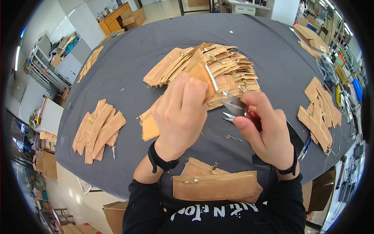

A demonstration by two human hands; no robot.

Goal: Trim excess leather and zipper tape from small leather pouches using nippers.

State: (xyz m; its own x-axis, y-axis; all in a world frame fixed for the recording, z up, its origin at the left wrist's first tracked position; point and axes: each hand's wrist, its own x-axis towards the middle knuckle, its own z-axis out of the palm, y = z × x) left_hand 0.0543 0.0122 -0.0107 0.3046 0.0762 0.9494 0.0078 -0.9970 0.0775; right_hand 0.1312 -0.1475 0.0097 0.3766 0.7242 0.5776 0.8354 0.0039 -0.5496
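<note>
hands: left hand (181, 113) grips tan zipper piece (202, 76) pointing up-right; right hand (265, 130) holds snips (233, 106).

I see the tan piece (202, 76) gripped upright in my left hand (181, 113), a metal zipper running along its right edge. The snips (233, 109), red-handled with short steel blades, sit in my right hand (265, 132), blades parted, tips just beside the piece's lower corner.

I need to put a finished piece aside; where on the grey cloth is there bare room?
Bare cloth lies between the small left stack and the big central pile, and along the far edge. It is crowded under both hands, at the near-edge zipper pieces, and by the right stack.
</note>
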